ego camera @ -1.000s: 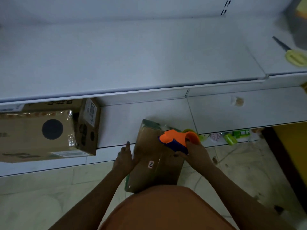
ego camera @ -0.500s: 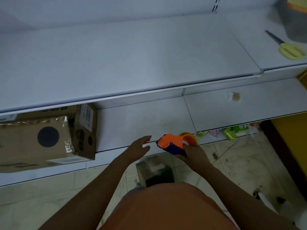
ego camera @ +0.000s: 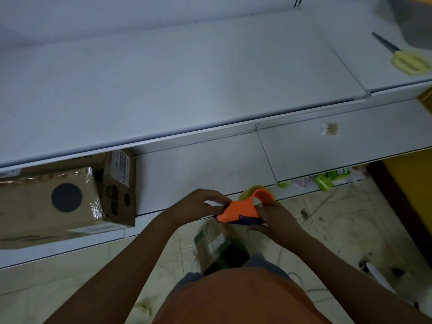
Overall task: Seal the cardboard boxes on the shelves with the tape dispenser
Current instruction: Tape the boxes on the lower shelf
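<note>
My right hand (ego camera: 274, 219) grips the orange and blue tape dispenser (ego camera: 243, 210) in front of the lower shelf's edge. My left hand (ego camera: 201, 203) has its fingers curled at the dispenser's front end, pinching there; the tape itself is too blurred to make out. Below both hands a small cardboard box (ego camera: 219, 246) lies blurred near my legs, above the floor. A large cardboard box with a black dot (ego camera: 46, 206) stands on the lower shelf at the left, with a second cardboard box (ego camera: 120, 188) behind it.
A wide white upper shelf (ego camera: 187, 78) spans the view, with yellow-handled scissors (ego camera: 406, 59) at its right end. Green litter (ego camera: 325, 181) lies under the lower shelf (ego camera: 205, 169). A yellow panel (ego camera: 411, 183) stands at the right. The floor is tiled and dirty.
The small box has dropped from the shelf edge down towards my legs. My left hand let go of it and came across to the dispenser's front.
</note>
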A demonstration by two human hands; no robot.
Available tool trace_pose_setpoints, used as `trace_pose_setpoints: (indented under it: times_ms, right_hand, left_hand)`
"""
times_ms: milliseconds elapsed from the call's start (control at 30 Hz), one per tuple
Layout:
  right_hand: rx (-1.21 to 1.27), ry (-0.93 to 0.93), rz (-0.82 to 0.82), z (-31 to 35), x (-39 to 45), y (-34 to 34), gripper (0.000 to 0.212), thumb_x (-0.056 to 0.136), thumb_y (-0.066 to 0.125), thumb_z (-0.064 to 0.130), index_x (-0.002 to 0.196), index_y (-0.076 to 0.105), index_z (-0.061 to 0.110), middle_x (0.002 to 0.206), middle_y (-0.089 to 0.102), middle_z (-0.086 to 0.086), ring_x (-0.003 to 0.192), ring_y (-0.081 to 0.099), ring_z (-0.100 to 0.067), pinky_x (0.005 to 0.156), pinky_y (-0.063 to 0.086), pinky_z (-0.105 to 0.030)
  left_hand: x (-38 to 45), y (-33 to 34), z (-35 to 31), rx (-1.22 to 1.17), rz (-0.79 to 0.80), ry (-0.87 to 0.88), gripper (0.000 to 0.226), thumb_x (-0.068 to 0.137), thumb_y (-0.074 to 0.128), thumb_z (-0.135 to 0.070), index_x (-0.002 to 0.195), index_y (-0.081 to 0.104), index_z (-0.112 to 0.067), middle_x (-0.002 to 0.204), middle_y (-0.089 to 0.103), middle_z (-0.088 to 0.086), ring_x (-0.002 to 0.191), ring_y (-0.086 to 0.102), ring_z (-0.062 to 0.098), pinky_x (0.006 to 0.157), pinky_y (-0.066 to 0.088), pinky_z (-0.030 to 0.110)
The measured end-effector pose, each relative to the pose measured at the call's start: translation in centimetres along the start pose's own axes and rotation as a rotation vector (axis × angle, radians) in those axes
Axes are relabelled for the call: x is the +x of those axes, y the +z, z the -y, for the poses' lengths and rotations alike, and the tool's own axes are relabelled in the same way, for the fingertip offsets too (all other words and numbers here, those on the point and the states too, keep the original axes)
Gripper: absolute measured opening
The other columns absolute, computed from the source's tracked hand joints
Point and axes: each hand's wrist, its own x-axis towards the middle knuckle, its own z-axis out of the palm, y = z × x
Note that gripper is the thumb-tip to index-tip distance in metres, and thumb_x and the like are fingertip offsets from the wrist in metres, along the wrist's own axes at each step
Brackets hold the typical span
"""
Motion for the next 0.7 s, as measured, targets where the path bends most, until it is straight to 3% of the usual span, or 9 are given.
trace_pose_setpoints:
  times_ms: [133,267,367,533,700]
  right_hand:
    - [0.002,-0.005,-0.052,0.7,-0.6,-1.0,0.032,0.079,0.075,0.045,0.079,0.054,0.02,0.077,0.062,0.0,0.075,0.061,-0.018,0.06,0.038,-0.024]
    - [-0.002,0.018,0.044,2.1,-1.1,-2.5,0.036,0.087,0.059,0.059,0.09,0.054,0.024,0.08,0.055,0.007,0.076,0.055,-0.011,0.061,0.038,-0.022]
    - [0.019,0.07,0.066,2.6,-1.1,-3.6,0.04,0.088,0.053,0.064,0.099,0.058,0.026,0.085,0.062,0.007,0.075,0.056,-0.008,0.061,0.043,-0.02]
    - [-0.012,0.271,0.127,2.5,-2.7,-4.7,0.042,0.09,0.052,0.063,0.108,0.05,0.025,0.085,0.059,0.007,0.075,0.056,-0.009,0.059,0.038,-0.017]
    - [-0.005,0.545,0.128,5.7,-2.3,-3.4,0.04,0.091,0.049,0.063,0.092,0.041,0.024,0.07,0.045,0.008,0.068,0.052,-0.012,0.051,0.03,-0.02]
  left_hand:
    - [-0.9,0.1,-0.7,0.002,-0.17,0.043,0.015,0.09,0.073,-0.012,0.102,0.081,-0.016,0.09,0.077,-0.011,0.082,0.069,-0.002,0.076,0.048,0.009]
    - [-2.0,-0.5,-1.3,0.119,-0.274,0.13,0.012,0.087,0.076,-0.02,0.098,0.082,-0.022,0.085,0.072,-0.02,0.083,0.062,-0.004,0.07,0.04,0.005]
    - [-2.6,-1.6,-1.1,0.175,-0.363,0.18,0.01,0.086,0.076,-0.022,0.093,0.081,-0.027,0.087,0.073,-0.013,0.085,0.06,0.002,0.073,0.043,0.008]
    - [-4.5,-5.6,-0.2,0.142,-0.591,0.134,0.012,0.085,0.077,-0.014,0.084,0.082,-0.024,0.091,0.075,-0.008,0.084,0.063,0.001,0.074,0.04,0.006]
    - [-5.9,-4.0,0.2,0.324,-0.664,0.13,0.013,0.084,0.08,-0.023,0.096,0.081,-0.027,0.086,0.067,-0.006,0.071,0.059,0.003,0.067,0.039,0.004]
